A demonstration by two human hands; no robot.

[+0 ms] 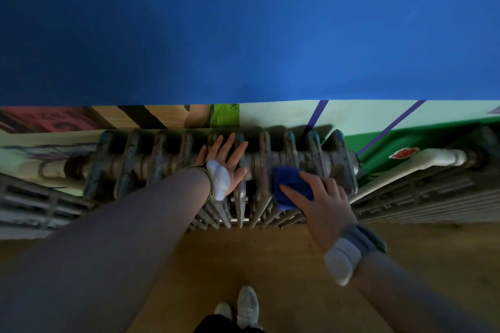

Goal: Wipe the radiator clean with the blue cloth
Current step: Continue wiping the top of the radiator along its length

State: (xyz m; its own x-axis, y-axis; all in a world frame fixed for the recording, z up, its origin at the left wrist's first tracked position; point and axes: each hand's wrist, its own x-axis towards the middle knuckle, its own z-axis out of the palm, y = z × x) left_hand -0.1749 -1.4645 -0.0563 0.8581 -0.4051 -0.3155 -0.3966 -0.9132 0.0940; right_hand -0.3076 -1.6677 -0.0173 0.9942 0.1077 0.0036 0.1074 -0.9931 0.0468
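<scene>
While the wipe is under way, the entries stand as follows.
Radiator: cast-iron radiator (173, 162), grimy and paint-flecked, across the middle of the frame under a blue wall; its ribs run down toward the wooden floor (270, 259).
Blue cloth: bunched blue cloth (290, 186), right of centre, lying on the top tube between two ribs.
Right hand: right hand (322, 203) covers the near edge of the cloth, fingers spread and pressing it to the metal.
Left hand: left hand (227, 159), centre frame, flat and wide on the ribs, holding nothing; judged a brace.
Step in hand: wiping the top, right section.
Method advised: keep the palm flat, push the cloth along each rib and into each gap, refold when soiled.
Risk: rough rib edges may snag the fabric.
Feed pipe: white pipe (443, 157), right of frame, untouched.
</scene>
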